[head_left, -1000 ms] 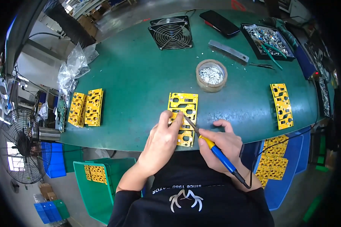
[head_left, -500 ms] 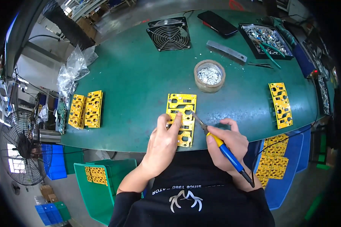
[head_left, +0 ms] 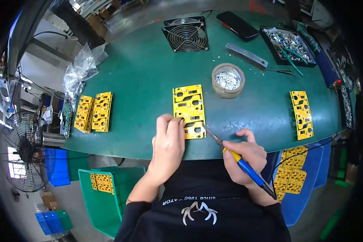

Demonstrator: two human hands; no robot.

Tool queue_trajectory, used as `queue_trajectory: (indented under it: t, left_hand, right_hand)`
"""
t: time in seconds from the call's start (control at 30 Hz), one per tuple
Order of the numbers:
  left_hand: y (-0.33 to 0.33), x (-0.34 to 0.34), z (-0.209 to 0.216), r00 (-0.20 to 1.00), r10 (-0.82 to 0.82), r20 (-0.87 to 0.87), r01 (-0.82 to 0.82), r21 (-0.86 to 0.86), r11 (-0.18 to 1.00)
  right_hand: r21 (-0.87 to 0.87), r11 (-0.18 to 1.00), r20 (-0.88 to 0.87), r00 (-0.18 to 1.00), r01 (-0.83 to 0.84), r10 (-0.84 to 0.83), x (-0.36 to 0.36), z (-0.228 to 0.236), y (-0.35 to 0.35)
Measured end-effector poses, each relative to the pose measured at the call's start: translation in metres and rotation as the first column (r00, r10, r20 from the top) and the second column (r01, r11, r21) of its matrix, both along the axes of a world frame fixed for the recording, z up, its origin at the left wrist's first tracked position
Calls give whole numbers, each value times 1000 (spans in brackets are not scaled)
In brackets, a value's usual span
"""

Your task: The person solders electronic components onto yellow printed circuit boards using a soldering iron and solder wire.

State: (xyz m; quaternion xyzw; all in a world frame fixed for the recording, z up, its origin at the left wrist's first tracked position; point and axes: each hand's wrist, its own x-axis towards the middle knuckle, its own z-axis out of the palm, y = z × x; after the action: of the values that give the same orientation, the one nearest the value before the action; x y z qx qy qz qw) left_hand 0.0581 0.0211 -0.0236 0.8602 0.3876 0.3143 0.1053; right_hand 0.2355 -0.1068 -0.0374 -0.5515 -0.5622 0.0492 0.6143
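Note:
A yellow circuit board (head_left: 194, 109) with cut-outs and small parts lies on the green table in front of me. My left hand (head_left: 167, 141) is closed on the board's lower left edge, its fingertips bent over that side. In my right hand (head_left: 248, 157) is a soldering iron (head_left: 249, 172) with a blue and yellow handle, held like a pen. The iron's metal tip points at the lower right edge of the board; whether it touches is too small to tell. Beyond the board's right side stands a round tub (head_left: 229, 90) with silvery bits inside.
More yellow boards stand at the left (head_left: 102, 112) and right (head_left: 302, 115). A small fan (head_left: 185, 35), a phone (head_left: 237, 25), a metal bar (head_left: 247, 55) and a parts tray (head_left: 288, 46) with green-handled pliers sit farther back. Green (head_left: 99, 209) and blue (head_left: 306, 201) bins flank me below the table edge.
The board has slid away from me and slightly left. My left hand has gone from pressing a finger on its face to gripping its left edge. The iron's tip is nearer the board's lower end.

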Motion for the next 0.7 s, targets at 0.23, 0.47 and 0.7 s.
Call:
queue_trajectory:
  t: [0.23, 0.47, 0.7]
  left_hand:
    - [-27, -24, -1, 993, -121, -1, 121, -20, 992]
    - [-33, -18, -12, 991, -131, -23, 132, 62, 989]
    - [-33, -15, -18, 988, -151, -28, 153, 98, 983]
  right_hand:
    - [1, 994, 8, 994, -106, 106, -9, -3, 2]
    - [-22, 995, 8, 995, -98, 98, -11, -1, 5]
    - [-43, 994, -1, 995, -103, 103, -11, 1, 6]
